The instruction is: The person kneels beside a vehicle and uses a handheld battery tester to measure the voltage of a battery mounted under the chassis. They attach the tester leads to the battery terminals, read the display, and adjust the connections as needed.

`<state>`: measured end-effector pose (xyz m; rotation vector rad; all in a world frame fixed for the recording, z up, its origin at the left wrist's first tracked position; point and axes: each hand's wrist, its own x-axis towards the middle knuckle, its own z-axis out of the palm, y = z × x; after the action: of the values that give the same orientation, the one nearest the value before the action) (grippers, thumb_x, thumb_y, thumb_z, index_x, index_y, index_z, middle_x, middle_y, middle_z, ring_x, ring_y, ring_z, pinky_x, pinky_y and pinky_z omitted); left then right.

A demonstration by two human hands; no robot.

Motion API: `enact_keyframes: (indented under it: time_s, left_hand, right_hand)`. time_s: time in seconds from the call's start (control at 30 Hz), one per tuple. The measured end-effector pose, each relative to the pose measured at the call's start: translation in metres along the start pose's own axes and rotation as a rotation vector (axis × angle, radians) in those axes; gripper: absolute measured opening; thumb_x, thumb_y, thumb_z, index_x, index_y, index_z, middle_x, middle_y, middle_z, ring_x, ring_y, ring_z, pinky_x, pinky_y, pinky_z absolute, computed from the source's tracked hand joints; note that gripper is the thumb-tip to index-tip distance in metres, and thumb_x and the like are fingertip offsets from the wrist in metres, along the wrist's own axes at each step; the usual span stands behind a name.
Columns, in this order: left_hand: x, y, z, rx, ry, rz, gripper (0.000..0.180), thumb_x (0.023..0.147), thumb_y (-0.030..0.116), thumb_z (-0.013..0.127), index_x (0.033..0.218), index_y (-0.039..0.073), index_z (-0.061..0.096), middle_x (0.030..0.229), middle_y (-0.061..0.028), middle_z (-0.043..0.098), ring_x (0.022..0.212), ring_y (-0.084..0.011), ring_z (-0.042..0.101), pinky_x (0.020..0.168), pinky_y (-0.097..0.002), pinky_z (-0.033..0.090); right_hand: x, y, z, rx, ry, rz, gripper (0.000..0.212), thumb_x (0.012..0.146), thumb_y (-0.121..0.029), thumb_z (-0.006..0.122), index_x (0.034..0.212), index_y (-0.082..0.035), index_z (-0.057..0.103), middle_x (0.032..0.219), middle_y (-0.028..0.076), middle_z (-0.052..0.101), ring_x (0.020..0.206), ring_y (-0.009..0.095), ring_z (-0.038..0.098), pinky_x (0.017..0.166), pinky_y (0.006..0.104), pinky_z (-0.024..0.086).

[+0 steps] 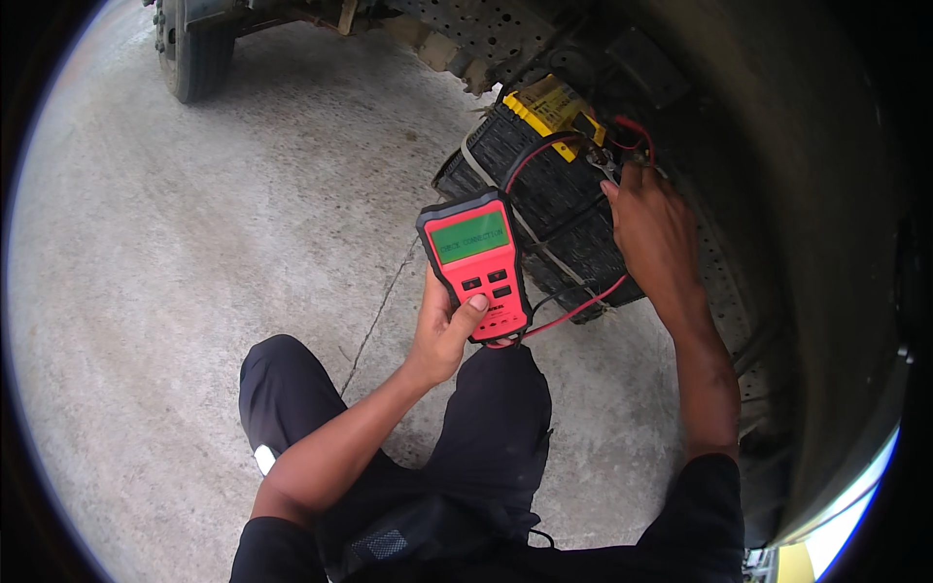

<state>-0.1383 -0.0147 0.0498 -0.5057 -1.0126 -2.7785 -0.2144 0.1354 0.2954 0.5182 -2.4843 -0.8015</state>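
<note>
My left hand (449, 325) holds a red and black battery tester (478, 282), its thumb resting near the lower buttons. Dark text shows on the tester's green screen. Beyond it, a large black battery (554, 180) with a yellow top label (549, 105) is mounted low on a vehicle. At the battery's right end, my right hand (656, 219) pinches a metal clip (604, 162) beside a terminal; its fingers partly hide the clip. A red clamp (632, 126) sits just past that hand. A red lead (583, 313) and a black lead run from the tester's lower end.
Perforated vehicle frame metal (486, 39) lies beyond the battery, and a dark curved body panel (816, 243) rises along the right. A wheel (199, 49) stands at the far left. Grey concrete floor (243, 194) spreads below, with my bent knees near the tester. A pale strap (530, 233) crosses the battery.
</note>
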Motion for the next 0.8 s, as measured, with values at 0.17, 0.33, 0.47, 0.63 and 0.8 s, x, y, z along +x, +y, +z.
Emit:
enact_keyframes:
  time_s: [0.17, 0.33, 0.47, 0.63, 0.8]
  left_hand:
    - [-0.002, 0.011, 0.005, -0.064, 0.005, -0.074, 0.07, 0.11, 0.022, 0.059, 0.166, 0.004, 0.021, 0.147, -0.0135, 0.054, 0.133, -0.0205, 0.057, 0.113, -0.039, 0.047]
    - [0.0, 0.004, -0.001, 0.044, 0.027, 0.023, 0.069, 0.11, 0.022, 0.059, 0.166, 0.005, 0.022, 0.146, -0.0133, 0.054, 0.13, -0.0202, 0.059, 0.109, -0.039, 0.051]
    - [0.001, 0.009, 0.004, 0.009, 0.003, -0.02, 0.068, 0.11, 0.021, 0.058, 0.166, 0.006, 0.021, 0.146, -0.0133, 0.054, 0.129, -0.02, 0.06, 0.106, -0.0383, 0.054]
    - [0.001, 0.012, 0.004, 0.02, -0.009, 0.03, 0.069, 0.11, 0.019, 0.058, 0.166, 0.006, 0.02, 0.146, -0.0135, 0.055, 0.13, -0.0205, 0.06, 0.106, -0.0389, 0.054]
    - [-0.001, 0.022, 0.006, -0.009, -0.022, -0.042, 0.07, 0.109, 0.014, 0.058, 0.167, 0.008, 0.017, 0.146, -0.0129, 0.054, 0.132, -0.0206, 0.059, 0.108, -0.04, 0.053]
  right_hand:
    - [0.01, -0.009, -0.007, -0.047, -0.027, 0.013, 0.03, 0.11, -0.026, 0.06, 0.104, 0.002, 0.067, 0.096, 0.021, 0.073, 0.089, 0.038, 0.076, 0.077, 0.0482, 0.06]
    - [0.024, -0.015, -0.021, 0.042, -0.078, 0.02, 0.031, 0.109, -0.028, 0.062, 0.097, 0.0, 0.071, 0.086, 0.021, 0.074, 0.081, 0.041, 0.076, 0.073, 0.0511, 0.06]
    - [0.031, -0.015, -0.028, 0.009, -0.086, 0.008, 0.016, 0.097, -0.016, 0.071, 0.088, -0.003, 0.075, 0.085, 0.02, 0.076, 0.084, 0.039, 0.078, 0.074, 0.0488, 0.062]
    - [0.038, -0.027, -0.032, -0.005, -0.073, 0.027, 0.011, 0.092, -0.012, 0.073, 0.087, -0.003, 0.077, 0.086, 0.021, 0.077, 0.085, 0.039, 0.078, 0.074, 0.0484, 0.063]
    - [0.042, -0.027, -0.022, -0.049, -0.054, -0.017, 0.028, 0.104, -0.024, 0.066, 0.089, -0.003, 0.076, 0.084, 0.02, 0.076, 0.081, 0.041, 0.077, 0.072, 0.0499, 0.061]
